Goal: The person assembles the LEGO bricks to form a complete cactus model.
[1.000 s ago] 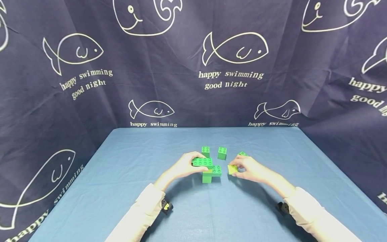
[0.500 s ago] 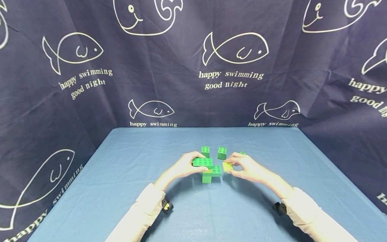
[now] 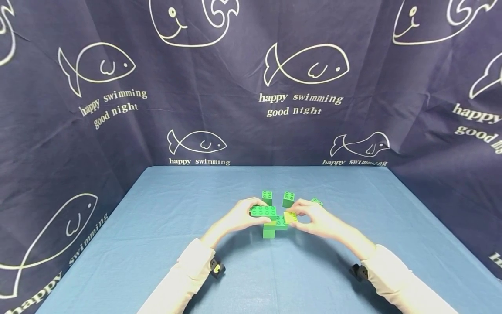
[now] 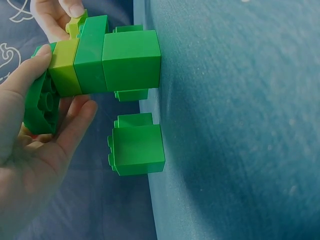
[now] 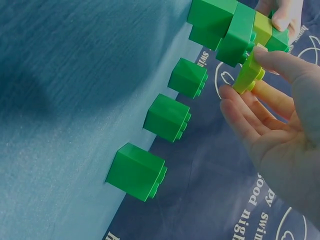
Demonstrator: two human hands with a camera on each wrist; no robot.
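Observation:
A small stack of toy building bricks stands on the table, with a green block (image 3: 269,233) at its base. Above that lies a wider green brick (image 4: 91,52), then a yellow-green brick (image 4: 65,67), topped by a long green brick (image 3: 263,211). My left hand (image 3: 244,215) grips this top brick, thumb on the near side. Between thumb and fingers, my right hand (image 3: 319,220) pinches a second yellow-green brick (image 5: 248,75), studs showing. It overlaps the studded right end of the wider green brick in the head view, right beside those studs in the right wrist view.
Behind the stack stand loose green bricks: one at the left (image 3: 267,198), one in the middle (image 3: 288,199), and one (image 3: 316,201) partly hidden by my right hand. A blue cloth (image 3: 184,192) covers the table; a dark fish-print curtain (image 3: 243,109) hangs behind.
My right hand has moved left with the yellow-green brick, from the open table to the stack's right end. The left hand keeps its grip on the top brick.

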